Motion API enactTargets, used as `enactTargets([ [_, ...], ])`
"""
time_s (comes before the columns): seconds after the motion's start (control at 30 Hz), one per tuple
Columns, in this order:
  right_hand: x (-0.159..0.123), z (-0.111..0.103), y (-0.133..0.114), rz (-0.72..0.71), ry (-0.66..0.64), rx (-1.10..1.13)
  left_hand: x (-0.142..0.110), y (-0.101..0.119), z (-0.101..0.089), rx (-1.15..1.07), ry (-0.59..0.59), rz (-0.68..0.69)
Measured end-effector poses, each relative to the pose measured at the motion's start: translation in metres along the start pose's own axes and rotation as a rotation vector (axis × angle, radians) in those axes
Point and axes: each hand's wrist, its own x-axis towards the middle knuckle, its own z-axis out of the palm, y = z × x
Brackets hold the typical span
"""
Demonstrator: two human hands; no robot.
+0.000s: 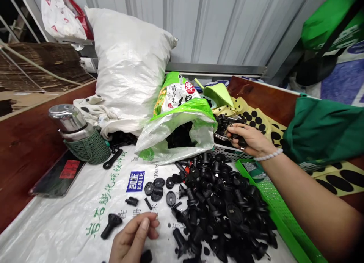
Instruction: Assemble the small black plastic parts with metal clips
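My right hand, with a bead bracelet at its wrist, is closed on a black plastic part above a perforated basket of dark parts. My left hand is at the front, thumb against curled fingers; whatever they hold, if anything, is hidden. Just below it shows another black piece. To its right spreads a big heap of black plastic parts. Several black discs and a mushroom-shaped black part lie on the white sheet.
An open green-and-white rice bag with black contents stands behind the heap, beside a stuffed white sack. At left are a steel thermos and a phone-like slab. A green tray and green cloth are at right.
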Motion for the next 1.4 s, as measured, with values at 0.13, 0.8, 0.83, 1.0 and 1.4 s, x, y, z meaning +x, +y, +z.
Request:
enactTargets([
  [0.13,-0.055,0.061,-0.013,0.115,-0.384,0.074,0.001,0.004,-0.003,0.034,0.029,0.080],
  [0.8,-0.100,0.150,-0.014,0.350,-0.972,0.241,0.004,0.003,-0.001,-0.040,-0.076,0.132],
  [0.83,-0.099,0.149,-0.014,0.358,-0.964,0.260,0.004,0.003,-0.001,-0.044,-0.072,0.133],
  [1.0,-0.085,0.129,-0.019,0.314,-0.834,0.275,0.003,0.003,-0.003,-0.039,-0.059,0.121],
  [1.4,0.026,-0.005,-0.010,-0.468,0.568,-0.521,0.003,-0.003,-0.008,0.079,-0.106,0.006],
])
